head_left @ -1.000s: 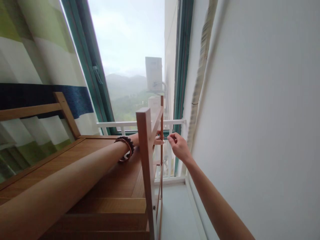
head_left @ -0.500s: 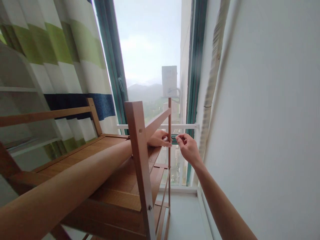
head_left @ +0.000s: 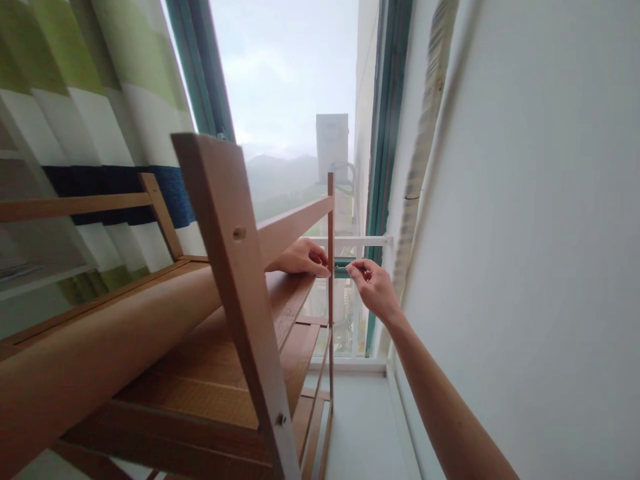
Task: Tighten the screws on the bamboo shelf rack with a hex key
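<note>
A wooden shelf rack [head_left: 235, 373] stands in front of me, with a near upright post [head_left: 235, 280] and a thin far post [head_left: 331, 220]. My left hand [head_left: 303, 258] reaches through the rack, fingers curled against the inner side of the far post. My right hand [head_left: 373, 287] is on the outer side of that post, thumb and fingers pinched on a small item that is too small to name, right at the post.
A white wall [head_left: 525, 233] runs close along the right. A window with a green frame [head_left: 385, 133] and a white rail [head_left: 360, 240] lies ahead. A striped curtain [head_left: 90, 100] hangs at the left. A narrow strip of grey floor [head_left: 360, 427] separates rack and wall.
The view has shifted, so the near post now looms larger and tilted. Both hands stay at the far post, the right hand pinched close to it as before.
</note>
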`<action>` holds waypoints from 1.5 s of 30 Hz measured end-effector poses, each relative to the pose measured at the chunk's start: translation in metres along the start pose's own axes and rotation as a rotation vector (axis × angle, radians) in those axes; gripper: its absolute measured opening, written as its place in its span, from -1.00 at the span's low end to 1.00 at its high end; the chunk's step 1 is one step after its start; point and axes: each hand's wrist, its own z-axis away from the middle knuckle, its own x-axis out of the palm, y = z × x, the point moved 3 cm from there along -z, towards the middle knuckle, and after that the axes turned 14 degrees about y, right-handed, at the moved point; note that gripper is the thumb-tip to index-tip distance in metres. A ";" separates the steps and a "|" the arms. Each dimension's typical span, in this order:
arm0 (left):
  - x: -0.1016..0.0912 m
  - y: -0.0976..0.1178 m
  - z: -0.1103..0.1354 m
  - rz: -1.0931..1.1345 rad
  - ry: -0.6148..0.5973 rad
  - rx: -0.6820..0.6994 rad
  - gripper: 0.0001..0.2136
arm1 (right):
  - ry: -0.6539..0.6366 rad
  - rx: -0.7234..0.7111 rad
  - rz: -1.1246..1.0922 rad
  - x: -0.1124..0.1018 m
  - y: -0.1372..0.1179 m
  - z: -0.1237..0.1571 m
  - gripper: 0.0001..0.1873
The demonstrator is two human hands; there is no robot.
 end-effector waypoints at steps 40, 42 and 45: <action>0.005 0.001 -0.002 -0.050 0.034 0.095 -0.72 | -0.108 0.094 0.098 0.003 -0.013 -0.009 -0.73; 0.007 0.001 -0.002 -0.027 0.017 0.109 -0.74 | -0.109 0.110 0.083 0.002 -0.015 -0.009 -0.75; 0.009 0.000 -0.002 -0.027 0.015 0.149 -0.76 | -0.148 0.174 0.034 0.003 -0.014 -0.009 -0.73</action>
